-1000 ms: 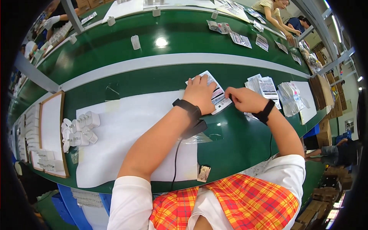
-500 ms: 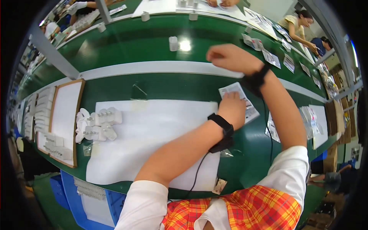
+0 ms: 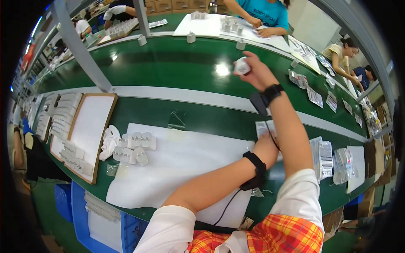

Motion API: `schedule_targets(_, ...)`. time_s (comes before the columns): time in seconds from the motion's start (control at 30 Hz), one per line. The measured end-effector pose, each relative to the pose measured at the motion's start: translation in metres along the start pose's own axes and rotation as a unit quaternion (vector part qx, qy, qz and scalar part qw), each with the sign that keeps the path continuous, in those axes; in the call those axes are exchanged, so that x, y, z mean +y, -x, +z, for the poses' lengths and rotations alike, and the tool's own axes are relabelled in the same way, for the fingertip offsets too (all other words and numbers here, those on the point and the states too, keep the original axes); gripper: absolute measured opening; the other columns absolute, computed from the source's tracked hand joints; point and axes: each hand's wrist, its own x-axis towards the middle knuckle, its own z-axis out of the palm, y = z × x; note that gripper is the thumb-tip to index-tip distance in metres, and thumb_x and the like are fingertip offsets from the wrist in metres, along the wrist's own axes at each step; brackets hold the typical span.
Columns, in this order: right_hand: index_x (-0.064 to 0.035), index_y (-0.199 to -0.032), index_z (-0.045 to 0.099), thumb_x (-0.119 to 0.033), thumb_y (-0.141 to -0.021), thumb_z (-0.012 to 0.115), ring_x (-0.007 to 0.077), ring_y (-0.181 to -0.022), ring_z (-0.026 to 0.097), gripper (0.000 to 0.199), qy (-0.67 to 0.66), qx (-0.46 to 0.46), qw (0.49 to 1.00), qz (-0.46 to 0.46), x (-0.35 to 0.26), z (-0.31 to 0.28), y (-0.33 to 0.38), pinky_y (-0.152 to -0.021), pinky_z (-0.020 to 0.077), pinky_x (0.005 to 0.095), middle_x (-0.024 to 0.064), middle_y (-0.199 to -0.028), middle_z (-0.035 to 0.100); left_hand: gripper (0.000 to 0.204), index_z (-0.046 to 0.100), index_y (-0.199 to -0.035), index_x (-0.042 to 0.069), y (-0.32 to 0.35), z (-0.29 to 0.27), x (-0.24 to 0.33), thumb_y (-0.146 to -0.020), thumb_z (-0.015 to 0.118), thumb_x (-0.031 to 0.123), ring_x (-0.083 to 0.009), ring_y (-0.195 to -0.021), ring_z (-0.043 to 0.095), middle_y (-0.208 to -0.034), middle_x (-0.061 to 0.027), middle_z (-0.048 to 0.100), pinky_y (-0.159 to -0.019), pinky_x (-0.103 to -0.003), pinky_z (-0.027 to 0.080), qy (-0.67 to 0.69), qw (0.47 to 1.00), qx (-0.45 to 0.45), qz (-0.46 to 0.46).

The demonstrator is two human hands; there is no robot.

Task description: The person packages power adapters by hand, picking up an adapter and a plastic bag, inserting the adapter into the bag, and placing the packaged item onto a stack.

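My right hand (image 3: 257,72) is raised over the green conveyor belt, its fingers closed round a small white plastic block (image 3: 242,66). Below it my left hand (image 3: 265,147) is on a white printed pouch (image 3: 262,126) on the bench. My right forearm and a black cable hide the left fingers and part of the pouch. Left of my arms lies a large white sheet (image 3: 181,168). Several rounded white plug-like pieces (image 3: 137,140) stand on its left end, next to a crumpled white glove-like thing (image 3: 110,141).
A cardboard-edged tray (image 3: 90,120) holds rows of white pieces at left; a blue crate (image 3: 80,219) stands below. Stacked pouches (image 3: 325,158) lie at right. A pale rail (image 3: 181,93) separates bench and belt (image 3: 177,63). Metal posts (image 3: 80,50) rise at left; co-workers sit across the belt.
The white block that stood on the belt is now in my right hand, which was reaching over the belt before. My left hand stays at the pouch. The whole view has shifted.
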Motion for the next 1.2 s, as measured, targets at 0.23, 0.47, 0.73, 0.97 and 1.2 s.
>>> schedule_targets(0.23,-0.0085,-0.134,0.041,-0.016,-0.081,0.065,0.0133,-0.094,0.054,0.058,0.171,0.088,0.977,-0.090,-0.013,-0.064,0.208,-0.080,0.0469,0.0286,0.0056,-0.110,0.054,0.045,0.048,-0.121,-0.010,0.017,0.004,0.011,-0.080,0.052,0.006,-0.0388,-0.107,0.056,-0.119,-0.0277,0.053,-0.086,-0.046,0.049,-0.126,0.986,0.095,0.052)
schedule_targets(0.47,-0.0052,-0.133,0.043,-0.004,-0.076,0.068,0.0130,-0.087,0.056,0.063,0.211,0.186,0.953,-0.111,0.039,-0.051,0.311,-0.073,0.0465,0.0244,0.0068,-0.114,0.052,0.041,0.056,-0.114,-0.007,0.018,-0.052,0.048,-0.075,0.058,0.006,-0.0368,-0.104,0.055,-0.116,-0.0242,0.056,-0.087,-0.042,0.049,-0.047,0.985,-0.164,0.013)
schedule_targets(0.73,-0.0039,-0.122,0.054,-0.005,-0.072,0.071,0.0182,-0.081,0.055,0.053,0.480,0.184,0.847,-0.139,0.047,-0.066,0.299,-0.071,0.0480,0.0279,0.0106,-0.108,0.051,0.042,0.057,-0.117,0.001,0.010,-0.015,0.010,-0.077,0.056,0.010,-0.0342,-0.116,0.049,-0.132,-0.0159,0.050,-0.097,-0.048,0.040,-0.035,0.987,0.010,0.158)
schedule_targets(0.97,-0.0038,-0.113,0.055,-0.011,-0.068,0.075,0.0282,-0.081,0.055,0.050,0.566,0.019,0.798,-0.206,0.048,-0.068,0.311,-0.075,0.0477,0.0346,0.0139,-0.107,0.052,0.048,0.049,-0.134,0.017,0.011,-0.028,0.006,-0.085,0.051,0.019,-0.0351,-0.139,0.027,-0.152,-0.0033,0.031,-0.112,-0.056,0.018,0.046,0.992,-0.114,-0.013)
schedule_targets(1.2,-0.0038,-0.098,0.049,-0.011,-0.067,0.075,0.0350,-0.084,0.056,0.041,0.566,0.206,0.778,-0.180,0.070,-0.066,0.288,-0.078,0.0469,0.0381,0.0162,-0.097,0.056,0.048,0.044,-0.135,0.006,0.017,-0.025,0.021,-0.090,0.047,0.023,-0.0378,-0.140,0.023,-0.149,-0.0168,0.034,-0.109,-0.059,0.021,0.001,0.999,-0.051,0.010)
